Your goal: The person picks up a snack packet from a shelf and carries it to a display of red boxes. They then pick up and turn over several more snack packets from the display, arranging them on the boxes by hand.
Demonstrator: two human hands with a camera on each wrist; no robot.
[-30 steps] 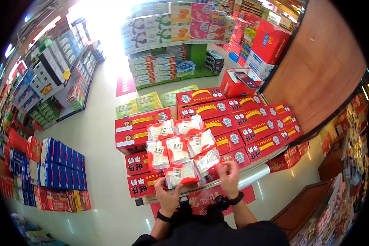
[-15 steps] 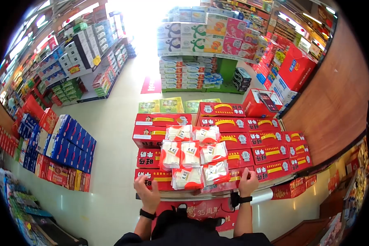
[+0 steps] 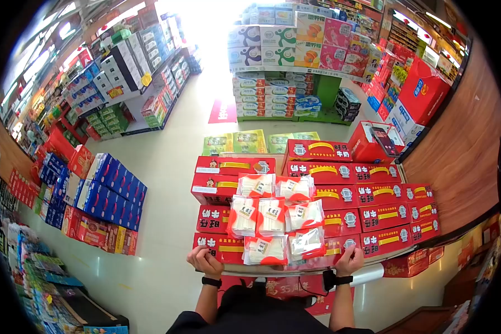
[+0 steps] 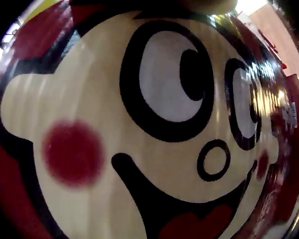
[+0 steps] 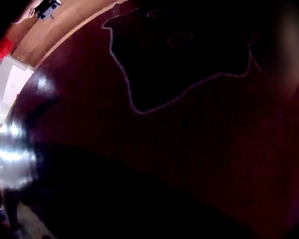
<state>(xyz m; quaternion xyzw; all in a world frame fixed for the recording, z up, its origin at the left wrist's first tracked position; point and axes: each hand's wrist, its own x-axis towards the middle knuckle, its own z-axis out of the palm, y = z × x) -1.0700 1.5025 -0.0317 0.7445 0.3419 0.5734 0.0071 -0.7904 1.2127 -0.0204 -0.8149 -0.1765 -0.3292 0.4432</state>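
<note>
Several flat plastic packets, clear and red with white contents and a small label, lie in rows on red milk cartons with yellow handles. To the left of the packets, my left hand is at the front edge of the cartons, fingers curled and holding nothing. My right hand is at the same edge to the right of the packets, its fingers curled too, with no packet in it. In the left wrist view a printed cartoon face fills the picture. A dark red surface fills most of the right wrist view.
Green boxes stand behind the cartons, with a red open-topped box at the back right. A wooden panel rises on the right. Blue boxes are stacked across the aisle at left. Shelves of paper goods stand ahead.
My left hand has left the front packet, moved left, opened, then curled at the carton edge. My right hand has moved away from the packets to the right. The head view has swung left.
</note>
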